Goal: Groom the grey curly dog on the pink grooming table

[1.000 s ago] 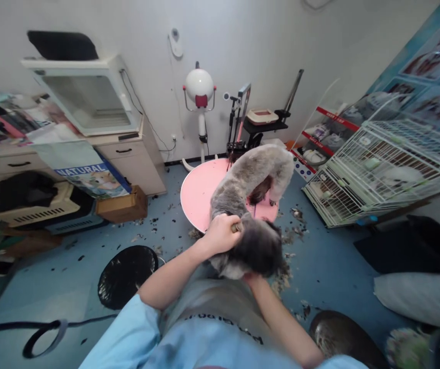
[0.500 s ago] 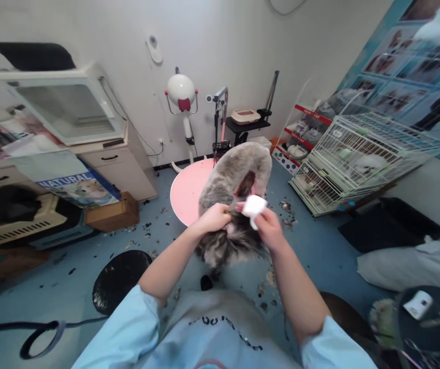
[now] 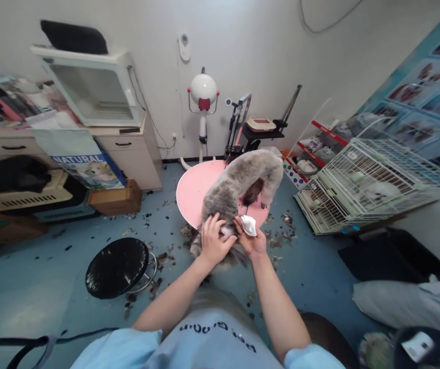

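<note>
A grey furry animal [image 3: 239, 174], probably a cat, stands on the round pink table [image 3: 193, 189]. Its body coat is clipped short, and longer fur shows at the end nearest me. My left hand [image 3: 214, 241] lies on that end with fingers spread and thumb stretched out. Pinkish skin shows between thumb and fingers; whether it is an ear I cannot tell. In my right hand [image 3: 254, 242], close beside it, is a crumpled white wipe [image 3: 248, 225], held palm up against the fur.
A black round stool [image 3: 118, 266] stands at the left on a floor with scattered fur clumps. Wire cages [image 3: 358, 179] are at the right. Behind the table are a white dryer [image 3: 203, 89] on a stand and a litter tray [image 3: 260, 123]. A cabinet [image 3: 143, 159] stands back left.
My left hand has gone from pinching fur to lying spread on the animal. The right hand has turned palm up and lowered, and the white wipe now looks crumpled. My view has shifted left.
</note>
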A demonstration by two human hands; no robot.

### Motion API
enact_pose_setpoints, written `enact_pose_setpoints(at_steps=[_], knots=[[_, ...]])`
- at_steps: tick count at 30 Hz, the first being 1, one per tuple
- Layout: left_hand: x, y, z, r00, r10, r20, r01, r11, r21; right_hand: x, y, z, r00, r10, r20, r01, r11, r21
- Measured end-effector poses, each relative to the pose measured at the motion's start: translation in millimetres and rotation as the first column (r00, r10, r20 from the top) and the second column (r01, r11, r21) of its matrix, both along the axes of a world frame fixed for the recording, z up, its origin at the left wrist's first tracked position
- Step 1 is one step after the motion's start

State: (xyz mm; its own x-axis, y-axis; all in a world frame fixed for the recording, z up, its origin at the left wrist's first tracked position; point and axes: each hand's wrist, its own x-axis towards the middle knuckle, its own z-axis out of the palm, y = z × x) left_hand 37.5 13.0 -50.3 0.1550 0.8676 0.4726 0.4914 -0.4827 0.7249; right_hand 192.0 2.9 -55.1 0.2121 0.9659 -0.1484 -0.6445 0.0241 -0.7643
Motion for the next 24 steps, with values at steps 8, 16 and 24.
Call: enact_pose_setpoints(at_steps=[8, 16, 24], knots=[[-55, 24, -60.5, 0.947, -0.268, 0.174, 0.306, 0.92, -0.246, -13, 6, -30, 0.996, 0.012, -0.091, -0.021, 0.994, -0.105], [-45, 17, -50.4, 0.875, -0.38, -0.301, 0.383, 0.922, -0.05, 18, -22, -59, 0.964, -0.235, 0.128, 0.263, 0.921, -0.286], [-23, 14, -26.0, 0.813, -0.537, -0.226, 0.52, 0.843, -0.133, 49, -90, -61, 0.745, -0.443, 0.5, 0.635, 0.7, -0.326]])
